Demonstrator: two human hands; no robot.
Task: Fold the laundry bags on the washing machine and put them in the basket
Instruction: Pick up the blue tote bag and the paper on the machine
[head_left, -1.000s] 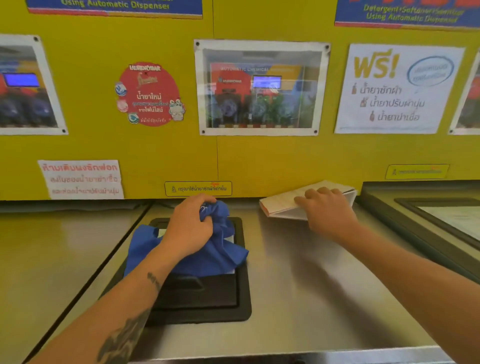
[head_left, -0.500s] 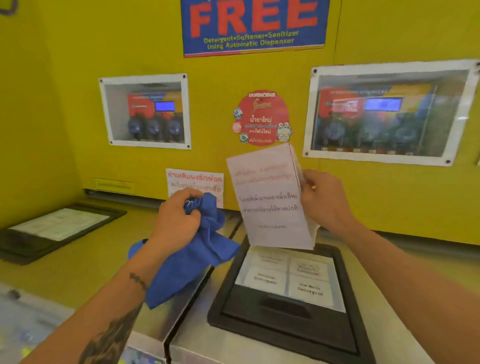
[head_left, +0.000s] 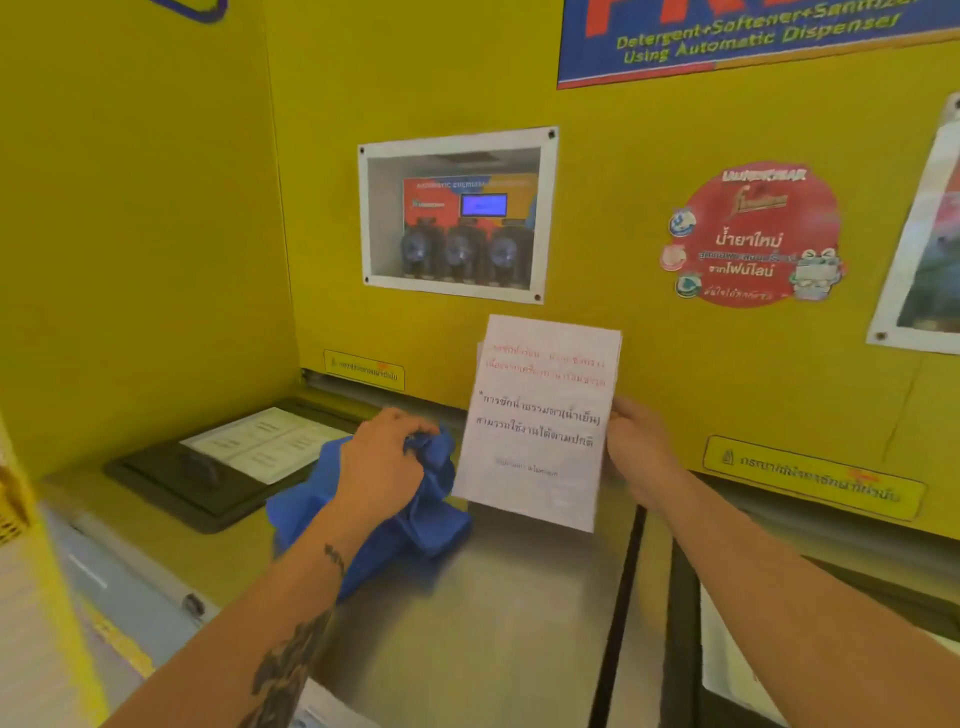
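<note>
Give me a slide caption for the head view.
Left hand grips bunched blue laundry bag; right hand holds printed notice.

Blue laundry bag (head_left: 415, 509): soft fabric, crumpled and bunched, unfolded. Upper part gathered into a tight wad, lower part spilling loose onto the steel washing machine top (head_left: 493, 613). Lies just right of the black detergent lid (head_left: 208, 483), its left edge overlapping the lid's corner. No basket in view.

Left hand (head_left: 382, 457) fingers curled in a fist, right hand (head_left: 636, 447) pinching, forearms extended
</note>
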